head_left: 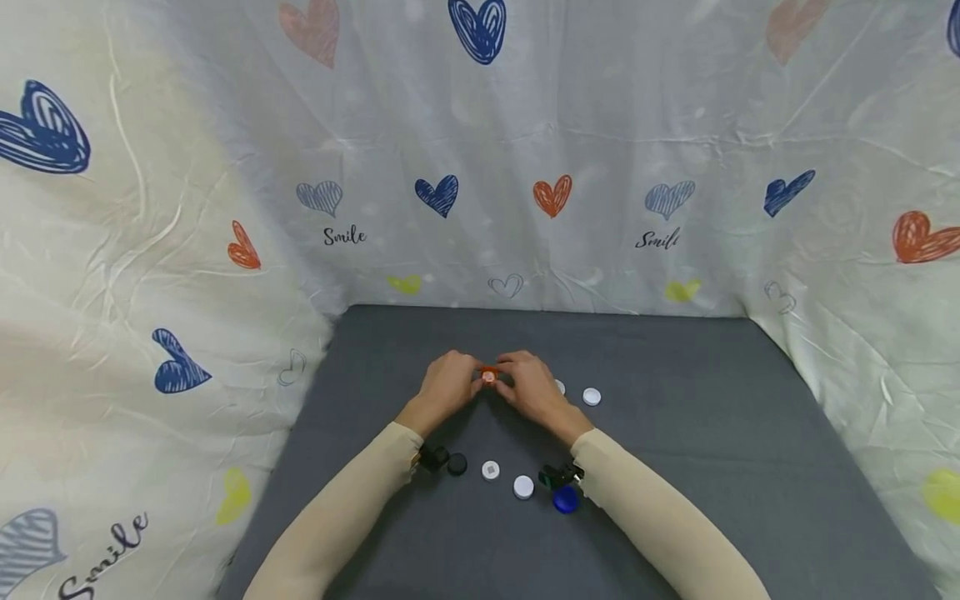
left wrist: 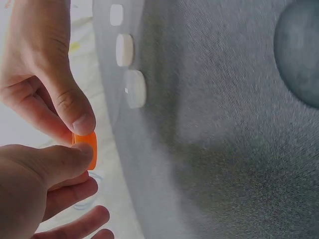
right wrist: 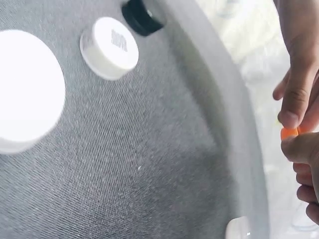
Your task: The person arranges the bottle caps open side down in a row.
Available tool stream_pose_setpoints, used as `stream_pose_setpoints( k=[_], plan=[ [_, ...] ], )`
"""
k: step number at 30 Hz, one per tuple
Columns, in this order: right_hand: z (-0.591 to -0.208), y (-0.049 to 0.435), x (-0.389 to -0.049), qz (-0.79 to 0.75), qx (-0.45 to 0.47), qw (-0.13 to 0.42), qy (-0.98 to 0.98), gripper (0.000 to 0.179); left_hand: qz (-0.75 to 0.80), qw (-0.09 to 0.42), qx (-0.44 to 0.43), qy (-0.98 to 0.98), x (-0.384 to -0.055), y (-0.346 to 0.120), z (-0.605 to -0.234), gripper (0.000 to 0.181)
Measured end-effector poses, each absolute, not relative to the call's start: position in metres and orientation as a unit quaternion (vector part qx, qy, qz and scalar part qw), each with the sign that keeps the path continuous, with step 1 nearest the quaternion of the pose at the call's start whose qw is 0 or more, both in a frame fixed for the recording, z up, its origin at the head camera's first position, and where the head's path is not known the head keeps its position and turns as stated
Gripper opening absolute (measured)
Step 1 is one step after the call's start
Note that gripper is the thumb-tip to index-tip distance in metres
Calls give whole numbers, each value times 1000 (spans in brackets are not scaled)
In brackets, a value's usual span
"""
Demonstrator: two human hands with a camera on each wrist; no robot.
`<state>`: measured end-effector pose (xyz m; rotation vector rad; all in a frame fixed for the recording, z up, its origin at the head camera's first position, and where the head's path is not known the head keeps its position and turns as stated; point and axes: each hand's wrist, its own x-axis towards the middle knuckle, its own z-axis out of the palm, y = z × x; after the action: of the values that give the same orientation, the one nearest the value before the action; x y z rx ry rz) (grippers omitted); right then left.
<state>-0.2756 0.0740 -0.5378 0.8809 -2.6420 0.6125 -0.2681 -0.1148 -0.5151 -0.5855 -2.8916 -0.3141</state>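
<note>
Both hands meet over the far middle of the cloth, pinching a small orange cap [head_left: 489, 369] between them. A white spot shows on its face in the head view. My left hand [head_left: 448, 385] holds one side, and my right hand [head_left: 534, 390] grips the other. In the left wrist view the left thumb lies across the orange cap [left wrist: 89, 144], with the right thumb tip at its upper edge. Fingers of both hands partly cover the orange cap [right wrist: 288, 133] in the right wrist view.
Beyond the right hand lies a white cap [head_left: 592, 397], with another white cap [head_left: 561, 387] partly hidden. Nearer, between the forearms, sit a black cap [head_left: 457, 464], a white cap [head_left: 491, 471], a larger white cap [head_left: 523, 487] and a blue cap [head_left: 566, 500]. A hearts-printed curtain [head_left: 607, 108] borders the grey cloth.
</note>
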Motion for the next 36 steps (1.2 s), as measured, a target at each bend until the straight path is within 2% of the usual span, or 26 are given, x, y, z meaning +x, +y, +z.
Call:
stream_pose_setpoints(
  k=[5, 13, 20, 26, 36],
  plan=[
    [-528, 84, -261, 224, 322, 162, -905, 26, -129, 113, -223, -960, -252, -116, -508, 26],
    [-514, 92, -241, 253, 348, 222, -875, 29, -142, 179, -262, -938, -230, -116, -496, 23],
    [-504, 98, -218, 270, 351, 245, -862, 33, -156, 225, -297, -915, -211, -117, -490, 27],
    [-499, 102, -202, 302, 355, 276, -841, 34, -180, 248, -316, -898, -200, -116, -484, 31],
    [-507, 106, -189, 312, 348, 275, -840, 39, -213, 249, -330, -885, -187, -115, -491, 36]
  ],
)
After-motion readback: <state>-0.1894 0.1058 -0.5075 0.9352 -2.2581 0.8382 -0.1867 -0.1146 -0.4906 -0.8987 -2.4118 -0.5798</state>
